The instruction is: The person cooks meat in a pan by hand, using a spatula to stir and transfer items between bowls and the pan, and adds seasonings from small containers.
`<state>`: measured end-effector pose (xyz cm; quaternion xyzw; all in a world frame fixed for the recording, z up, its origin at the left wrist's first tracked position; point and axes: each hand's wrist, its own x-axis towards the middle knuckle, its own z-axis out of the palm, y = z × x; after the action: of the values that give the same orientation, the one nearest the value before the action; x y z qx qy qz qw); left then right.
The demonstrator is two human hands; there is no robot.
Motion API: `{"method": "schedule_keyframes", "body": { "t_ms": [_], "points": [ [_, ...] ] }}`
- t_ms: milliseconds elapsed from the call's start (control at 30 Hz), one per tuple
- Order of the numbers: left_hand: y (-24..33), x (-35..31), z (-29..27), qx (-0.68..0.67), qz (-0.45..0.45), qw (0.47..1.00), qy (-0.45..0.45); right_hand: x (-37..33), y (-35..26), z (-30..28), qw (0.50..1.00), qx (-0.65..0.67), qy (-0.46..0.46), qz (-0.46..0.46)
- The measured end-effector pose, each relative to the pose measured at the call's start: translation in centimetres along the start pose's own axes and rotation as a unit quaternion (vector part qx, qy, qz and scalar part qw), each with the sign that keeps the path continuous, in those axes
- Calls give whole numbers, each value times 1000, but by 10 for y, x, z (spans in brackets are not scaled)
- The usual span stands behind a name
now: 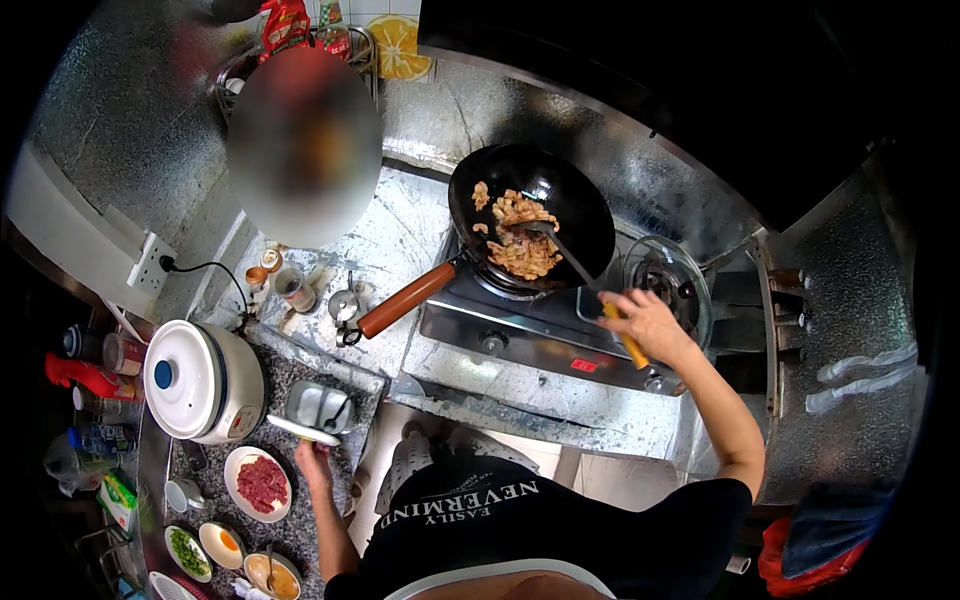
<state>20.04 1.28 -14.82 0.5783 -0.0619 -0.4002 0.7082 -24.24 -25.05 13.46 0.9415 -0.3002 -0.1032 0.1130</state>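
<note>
A long-handled spatula (pixel 574 262) is gripped by its yellow handle in my right hand (pixel 650 325). Its blade rests among browned meat pieces (pixel 528 258) in a black wok (pixel 580 205) on the stove. The wok's brown handle (pixel 405 302) points toward the near left, with neither hand on it. Over on the left, my left hand (pixel 313 462) is closed on a small white plate (pixel 290 429), seen nearly edge-on. That plate is beside a clear rectangular container (pixel 308 400) with a dark spoon in it.
A white rice cooker (pixel 190 400) stands at the left. Nearer are a plate of raw red meat (pixel 263 486), a bowl of chopped greens (pixel 187 552) and an egg bowl (pixel 221 545). A glass lid (pixel 700 310) lies right of the wok. Small jars (pixel 293 288) stand left of the wok handle.
</note>
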Motion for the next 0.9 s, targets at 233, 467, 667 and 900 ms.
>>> {"method": "schedule_keyframes", "body": {
  "t_ms": [233,467,667,900],
  "points": [
    [-12,22,-21,-29,18,995,94,42,11,-52,954,219,203,-5],
    [-28,34,-31,-110,38,986,116,72,74,-135,711,571,147,384],
    [-20,26,-20,33,71,987,141,112,95,-71,572,690,179,405],
    [-39,-6,-21,31,78,970,228,93,105,-96,742,537,167,364]
  ]
}}
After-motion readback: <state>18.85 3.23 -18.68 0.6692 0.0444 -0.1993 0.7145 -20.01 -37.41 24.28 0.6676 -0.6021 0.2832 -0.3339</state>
